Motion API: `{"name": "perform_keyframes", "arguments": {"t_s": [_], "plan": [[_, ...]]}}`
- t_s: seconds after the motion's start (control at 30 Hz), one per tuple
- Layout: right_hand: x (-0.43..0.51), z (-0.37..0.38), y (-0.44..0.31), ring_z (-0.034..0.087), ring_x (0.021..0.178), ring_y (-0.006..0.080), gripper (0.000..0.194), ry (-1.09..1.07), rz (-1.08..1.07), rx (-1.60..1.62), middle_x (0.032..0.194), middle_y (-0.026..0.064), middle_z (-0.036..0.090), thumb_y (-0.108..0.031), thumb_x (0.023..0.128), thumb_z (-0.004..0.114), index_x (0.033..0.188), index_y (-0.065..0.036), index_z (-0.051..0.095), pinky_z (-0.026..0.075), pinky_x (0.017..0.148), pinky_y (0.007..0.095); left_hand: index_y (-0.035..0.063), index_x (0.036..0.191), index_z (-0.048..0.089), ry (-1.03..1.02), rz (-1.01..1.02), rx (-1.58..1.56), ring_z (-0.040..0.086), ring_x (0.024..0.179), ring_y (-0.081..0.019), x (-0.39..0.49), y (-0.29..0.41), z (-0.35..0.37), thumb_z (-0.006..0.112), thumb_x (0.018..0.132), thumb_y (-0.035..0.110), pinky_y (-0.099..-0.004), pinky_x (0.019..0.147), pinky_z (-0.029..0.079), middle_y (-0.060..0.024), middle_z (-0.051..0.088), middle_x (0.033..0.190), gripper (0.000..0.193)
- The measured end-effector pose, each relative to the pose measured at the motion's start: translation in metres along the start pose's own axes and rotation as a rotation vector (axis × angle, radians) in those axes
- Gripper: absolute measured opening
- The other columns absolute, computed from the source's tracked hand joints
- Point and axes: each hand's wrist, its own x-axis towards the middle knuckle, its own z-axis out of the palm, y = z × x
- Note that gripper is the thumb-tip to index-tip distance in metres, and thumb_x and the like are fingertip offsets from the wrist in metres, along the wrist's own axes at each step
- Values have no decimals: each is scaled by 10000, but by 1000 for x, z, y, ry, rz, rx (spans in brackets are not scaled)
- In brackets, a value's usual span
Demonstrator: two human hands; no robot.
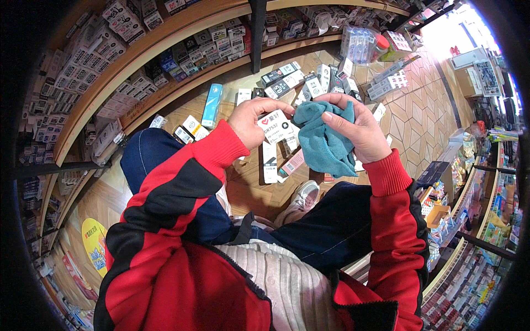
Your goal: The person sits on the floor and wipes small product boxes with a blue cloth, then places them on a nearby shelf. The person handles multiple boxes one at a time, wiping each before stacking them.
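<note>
In my left hand (253, 123) is a small white carton (278, 127) with printed writing and a red heart mark, its printed face turned up to me. My right hand (352, 126) grips a bunched teal cloth (325, 140), thumb on top. The cloth touches or nearly touches the carton's right end, by my left fingertips. Beneath both hands, on the wood-patterned floor (244, 186), lie a white box (270, 163) and a pink box (293, 164). The cloth partly covers other boxes.
Several cartons, including a blue box (212, 105) and a black box (273, 75), lie scattered before the wooden shelves (178, 95) packed with small boxes. A black post (257, 37) stands between shelf bays. Farther right are a clear bag (358, 45) and stocked racks (468, 202).
</note>
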Motion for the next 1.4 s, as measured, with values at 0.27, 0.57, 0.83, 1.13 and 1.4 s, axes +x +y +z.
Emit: {"name": "perform_keyframes", "arguments": {"t_s": [0.27, 0.57, 0.83, 1.13, 1.4], "plan": [[-1, 1, -1, 610, 944, 116, 372, -22, -5, 10, 1059, 53, 621, -147, 866, 677, 1179, -4, 536, 506, 827, 267, 12, 1120, 626, -11, 4, -7, 628, 1006, -186, 0, 2, 1, 524, 745, -150, -305, 901, 483, -107, 657, 1061, 421], [0, 1, -2, 608, 936, 107, 363, -28, -14, -1, 1054, 48, 625, -149, 870, 673, 1175, -3, 542, 502, 826, 260, 3, 1126, 620, -14, 14, -28, 629, 1006, -189, 0, 2, 2, 504, 738, -159, -302, 900, 482, -109, 657, 1057, 436], [-1, 1, -2, 611, 932, 111, 347, -35, -28, 4, 1052, 53, 626, -140, 871, 668, 1166, -2, 546, 506, 822, 261, -6, 1134, 614, -18, -2, -41, 621, 1022, -190, 0, 4, 3, 420, 701, -200, -300, 907, 477, -109, 648, 1069, 513], [-1, 2, -2, 611, 934, 115, 342, -30, -34, -2, 1053, 52, 627, -135, 869, 669, 1162, -3, 551, 505, 826, 263, 1, 1110, 619, -9, -68, -154, 619, 1003, -165, -1, 4, 3, 471, 709, -182, -294, 901, 479, -85, 652, 1053, 465], [-1, 3, -2, 605, 936, 112, 334, -54, -24, 4, 1051, 44, 624, -116, 869, 664, 1162, -3, 551, 499, 834, 268, 2, 1116, 614, -12, -7, -87, 617, 999, -159, -1, 1, 3, 450, 690, -197, -290, 893, 481, -77, 652, 1047, 498]]}}
